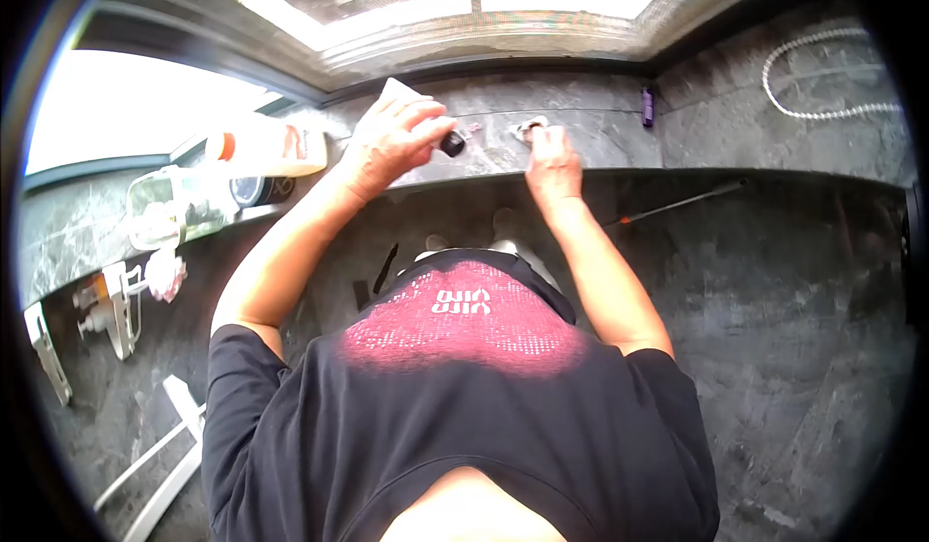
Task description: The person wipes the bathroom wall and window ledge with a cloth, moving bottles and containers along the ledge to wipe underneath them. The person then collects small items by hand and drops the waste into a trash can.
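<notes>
My left hand [392,145] is wrapped round a white bottle [395,88] with a black cap [452,143]. The bottle is tilted, its cap end low and pointing right over the grey stone-look window ledge [590,121]; most of its body is hidden behind my fingers. On the ledge to the right, my right hand [554,163] pinches a small crumpled whitish cloth [529,129] with closed fingers. The cloth touches the ledge surface. Small pinkish marks [472,130] lie between the cap and the cloth.
A purple tube-like item [647,107] stands right of my hands, near a hanging beaded chain [767,77]. Left are an orange-capped bottle [266,150], a clear container [201,208] and a pink bath puff [165,274]. A thin rod [682,200] lies below the ledge.
</notes>
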The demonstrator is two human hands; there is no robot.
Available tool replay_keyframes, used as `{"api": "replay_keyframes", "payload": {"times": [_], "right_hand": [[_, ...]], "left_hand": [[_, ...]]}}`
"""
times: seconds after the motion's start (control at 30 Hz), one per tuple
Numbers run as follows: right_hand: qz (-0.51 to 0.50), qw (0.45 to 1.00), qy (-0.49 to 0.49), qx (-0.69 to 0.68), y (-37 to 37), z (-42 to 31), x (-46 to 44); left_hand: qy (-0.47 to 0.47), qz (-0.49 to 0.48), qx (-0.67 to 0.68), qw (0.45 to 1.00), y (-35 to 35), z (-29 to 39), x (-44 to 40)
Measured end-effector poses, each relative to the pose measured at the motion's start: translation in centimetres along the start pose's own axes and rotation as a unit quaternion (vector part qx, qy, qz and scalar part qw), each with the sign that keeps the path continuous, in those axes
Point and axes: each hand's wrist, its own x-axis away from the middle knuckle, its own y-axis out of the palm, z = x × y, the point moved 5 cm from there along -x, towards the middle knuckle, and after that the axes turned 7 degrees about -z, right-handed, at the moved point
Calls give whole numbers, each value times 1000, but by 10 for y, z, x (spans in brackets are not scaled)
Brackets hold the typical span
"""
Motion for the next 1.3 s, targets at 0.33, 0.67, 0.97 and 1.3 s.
{"api": "replay_keyframes", "payload": {"times": [0.33, 0.67, 0.97, 1.3], "right_hand": [[-29, 999, -9, 31, 13, 4, 8], [-58, 996, 17, -68, 1, 8, 2], [5, 999, -40, -30, 2, 6, 2], [-23, 999, -13, -48, 4, 6, 2]], "left_hand": [[150, -59, 11, 987, 113, 92, -201], [-15, -33, 187, 982, 107, 37, -179], [-196, -147, 228, 942, 91, -31, 2], [-248, -56, 184, 949, 110, -24, 17]]}}
